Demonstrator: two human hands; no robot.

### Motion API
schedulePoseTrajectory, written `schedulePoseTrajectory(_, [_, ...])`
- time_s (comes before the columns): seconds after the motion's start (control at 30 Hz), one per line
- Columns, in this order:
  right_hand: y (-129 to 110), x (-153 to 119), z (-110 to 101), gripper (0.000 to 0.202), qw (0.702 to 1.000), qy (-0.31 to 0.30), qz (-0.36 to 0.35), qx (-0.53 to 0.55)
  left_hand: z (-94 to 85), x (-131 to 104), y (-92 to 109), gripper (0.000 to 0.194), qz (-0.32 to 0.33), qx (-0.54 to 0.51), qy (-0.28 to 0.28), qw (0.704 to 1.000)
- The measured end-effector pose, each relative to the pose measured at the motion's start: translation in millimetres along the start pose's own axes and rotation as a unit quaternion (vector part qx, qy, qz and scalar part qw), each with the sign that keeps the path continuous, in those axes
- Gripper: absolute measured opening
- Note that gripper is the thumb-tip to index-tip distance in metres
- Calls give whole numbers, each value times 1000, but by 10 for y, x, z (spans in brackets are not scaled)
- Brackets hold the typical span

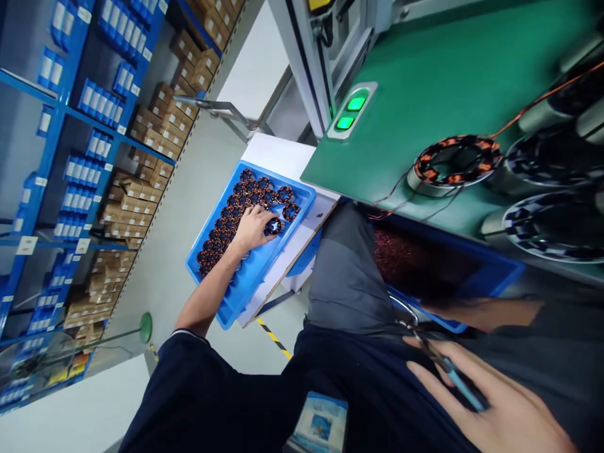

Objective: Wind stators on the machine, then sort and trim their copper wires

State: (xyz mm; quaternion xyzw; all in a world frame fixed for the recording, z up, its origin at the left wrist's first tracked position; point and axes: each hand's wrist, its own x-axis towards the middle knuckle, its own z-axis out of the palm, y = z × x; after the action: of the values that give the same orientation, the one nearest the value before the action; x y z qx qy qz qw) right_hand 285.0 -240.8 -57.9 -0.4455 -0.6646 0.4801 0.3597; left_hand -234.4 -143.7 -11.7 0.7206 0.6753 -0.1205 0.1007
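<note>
At the left of center, I have my left hand (253,229) over the blue tray (257,267), its fingers partly curled and closed on 1 small wound ring (274,226), thumb on the lower side. That ring sits at the right edge of packed copper-wound rings (224,229), which fill the tray's left side; 2 more lie just above it. The tray rests on a white tabletop (276,154).

At the lower right, my right hand (491,393) holds a hand tool (460,382) with a blue-and-black handle, its fingers closed around the handle and the metal end pointing to the upper left. Blur hides the tip's opening, so I cannot tell it.

In the upper right, 1 larger copper-wound ring (455,165) lies on the green tabletop (438,69), thin wires trailing past the edge. Metal-sided rings (557,226) stand at its right, and 2 lit green buttons (351,113) show at its upper left. Below the green tabletop is a blue bin (503,277).
</note>
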Motion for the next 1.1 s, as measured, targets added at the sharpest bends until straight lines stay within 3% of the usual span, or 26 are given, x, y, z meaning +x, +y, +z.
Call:
schedulePoseTrajectory(0.13, [12, -70, 159, 64, 997, 30, 66, -39, -33, 168, -88, 70, 16, 24, 1, 1000])
schedulePoseTrajectory(0.27, [-89, 7, 178, 70, 998, 36, 28, -42, -28, 295, -162, 66, 1, 37, 14, 999])
schedulePoseTrajectory(0.4, [-281, 198, 65, 68, 999, -23, -35, -24, -10, 326, -197, 56, -17, 36, 31, 999])
schedulePoseTrajectory(0.47, [-325, 260, 51, 67, 996, -46, -68, -16, -51, 284, -167, 54, -13, 31, 42, 999])
schedulePoseTrajectory(0.57, [-273, 250, 140, 59, 998, -12, -64, -25, -224, 182, 2, 54, 5, 10, 98, 995])
schedulePoseTrajectory(0.67, [-167, 182, 264, 59, 998, 23, -37, -36, -488, 138, 333, 50, 30, -43, 209, 977])
schedulePoseTrajectory(0.77, [-166, 156, 289, 59, 999, -10, -13, -39, -728, 233, 817, 56, 83, -125, 313, 938])
schedulePoseTrajectory(0.83, [-252, 164, 251, 42, 998, -43, 6, -46, -819, 341, 1232, 66, 149, -201, 372, 894])
schedulePoseTrajectory(0.93, [-410, 160, 165, 24, 994, -87, 29, -67, -810, 478, 1926, 65, 191, -278, 409, 848])
schedulePoseTrajectory(1.03, [-454, 102, 65, 26, 992, -91, 39, -77, -686, 563, 2500, 46, 167, -292, 394, 856])
schedulePoseTrajectory(1.1, [-413, 43, -3, 29, 991, -88, 49, -83, -634, 596, 2724, 37, 136, -275, 393, 867])
